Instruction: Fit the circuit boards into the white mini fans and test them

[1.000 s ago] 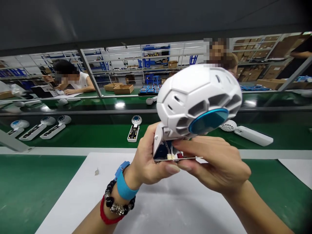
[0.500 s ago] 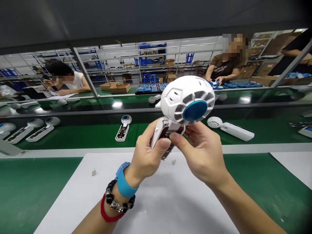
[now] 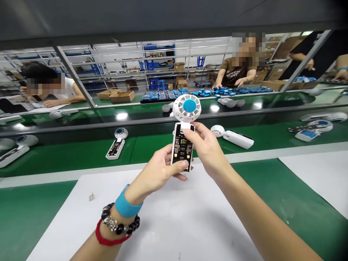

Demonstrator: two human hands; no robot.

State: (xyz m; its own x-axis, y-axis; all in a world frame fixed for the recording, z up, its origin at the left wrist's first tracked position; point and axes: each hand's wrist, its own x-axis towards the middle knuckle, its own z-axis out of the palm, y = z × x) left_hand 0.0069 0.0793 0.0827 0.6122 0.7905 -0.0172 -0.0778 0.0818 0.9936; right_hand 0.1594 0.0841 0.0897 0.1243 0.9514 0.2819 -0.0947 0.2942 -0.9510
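Observation:
Between my two hands I hold a white handheld fan [image 3: 187,115] upright over the white sheet [image 3: 163,217]. Its round head has a blue disc in the middle, and its handle lies uncovered, showing a black circuit board [image 3: 182,145] with a small display. My left hand [image 3: 163,167] grips the lower handle, thumb on the board's bottom end. My right hand [image 3: 208,145] grips the upper handle, thumb near the neck below the fan head. The fingers behind the handle are partly hidden.
Other fans lie on the green belt: one with its board exposed [image 3: 115,148] at left, a white one [image 3: 237,139] at right. A small clear scrap [image 3: 91,197] rests on the sheet. Beyond, two people work near blue parts [image 3: 163,94] and cardboard boxes [image 3: 122,96].
The fan has moved down and away from my face, and its board now faces me. Both hands have shifted with it and still hold it. My view has turned slightly right.

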